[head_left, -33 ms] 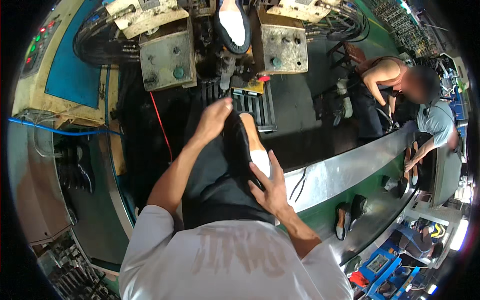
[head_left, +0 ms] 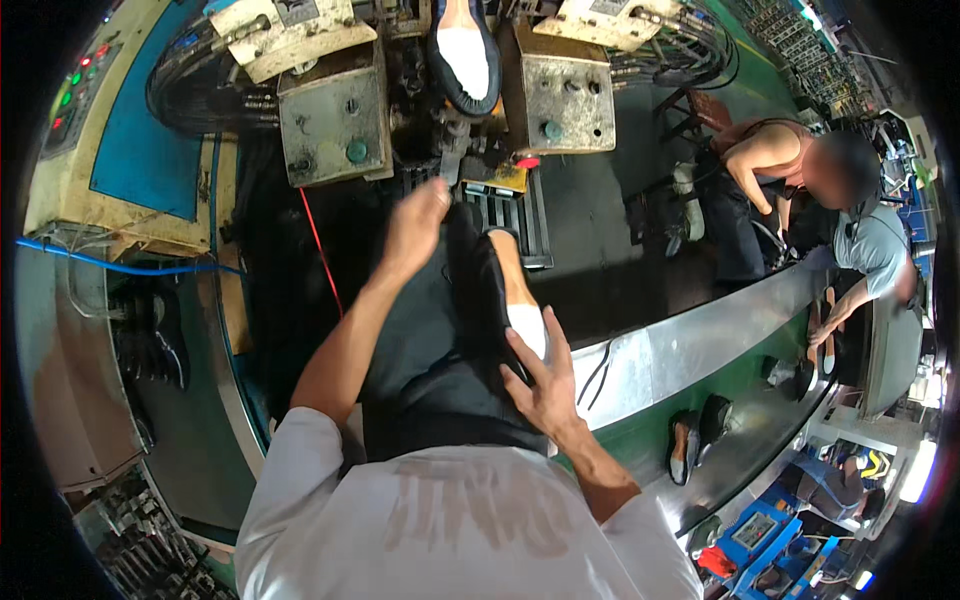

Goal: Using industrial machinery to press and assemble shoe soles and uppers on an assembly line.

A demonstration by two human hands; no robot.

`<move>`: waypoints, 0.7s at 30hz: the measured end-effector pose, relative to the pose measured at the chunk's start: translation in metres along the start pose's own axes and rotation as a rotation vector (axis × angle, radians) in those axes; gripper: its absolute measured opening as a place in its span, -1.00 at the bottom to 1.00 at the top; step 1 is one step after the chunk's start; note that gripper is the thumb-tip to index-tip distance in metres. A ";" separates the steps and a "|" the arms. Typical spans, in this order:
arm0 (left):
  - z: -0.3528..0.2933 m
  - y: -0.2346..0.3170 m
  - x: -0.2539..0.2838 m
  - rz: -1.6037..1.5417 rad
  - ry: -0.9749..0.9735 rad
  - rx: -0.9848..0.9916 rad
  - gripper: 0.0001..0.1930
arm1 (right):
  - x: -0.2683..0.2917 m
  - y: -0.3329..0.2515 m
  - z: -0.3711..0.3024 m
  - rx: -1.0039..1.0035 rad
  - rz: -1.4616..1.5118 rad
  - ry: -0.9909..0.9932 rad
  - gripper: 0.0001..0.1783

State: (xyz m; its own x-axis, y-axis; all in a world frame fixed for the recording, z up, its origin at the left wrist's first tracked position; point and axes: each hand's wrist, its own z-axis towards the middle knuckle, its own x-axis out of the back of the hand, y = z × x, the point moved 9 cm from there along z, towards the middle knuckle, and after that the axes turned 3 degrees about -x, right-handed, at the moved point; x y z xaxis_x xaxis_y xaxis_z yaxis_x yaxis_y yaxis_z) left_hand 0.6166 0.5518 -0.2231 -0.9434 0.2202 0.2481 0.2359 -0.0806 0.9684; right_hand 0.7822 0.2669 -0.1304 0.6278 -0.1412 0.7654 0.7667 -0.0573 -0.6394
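Note:
A black shoe upper with a tan and white underside (head_left: 514, 282) lies bottom up over my lap, its length pointing away from me. My right hand (head_left: 545, 385) is closed around its near end, fingers over the white part. Beyond and left of the shoe's far end, my left hand (head_left: 415, 228) is held up with its fingers curled together, slightly blurred. Whatever it may pinch cannot be made out. Ahead, a second black shoe with a white underside (head_left: 466, 65) sits bottom up in the machine, above a metal post (head_left: 452, 150).
Dirty metal control boxes (head_left: 335, 125) flank the machine. A red cord (head_left: 322, 255) hangs at left. On my right runs a metal-edged conveyor (head_left: 690, 345) with a green belt carrying black shoes (head_left: 684, 445). Two co-workers sit beyond, one with a hand (head_left: 818, 335) at shoes there.
My left hand has moved slightly left and upward, away from the shoe's far end. The shoe and my right hand have shifted a little toward me.

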 end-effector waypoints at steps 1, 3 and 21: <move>0.032 0.014 0.030 0.014 0.159 -0.172 -0.50 | 0.010 0.002 0.003 0.001 0.009 0.047 -0.30; 0.093 0.066 0.054 -0.131 0.285 -0.226 -0.35 | 0.033 0.011 0.012 -0.027 -0.012 0.114 -0.31; 0.018 0.132 0.086 -1.267 -0.492 0.059 0.11 | 0.053 -0.105 0.348 0.312 -0.253 0.360 -0.26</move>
State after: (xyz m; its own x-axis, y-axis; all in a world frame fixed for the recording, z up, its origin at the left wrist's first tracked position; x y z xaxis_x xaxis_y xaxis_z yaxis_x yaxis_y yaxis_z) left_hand 0.5711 0.5780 -0.0736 -0.3409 0.4330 -0.8344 -0.7019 0.4733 0.5324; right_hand 0.7818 0.6098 0.0026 0.3750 -0.4943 0.7842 0.9257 0.1551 -0.3449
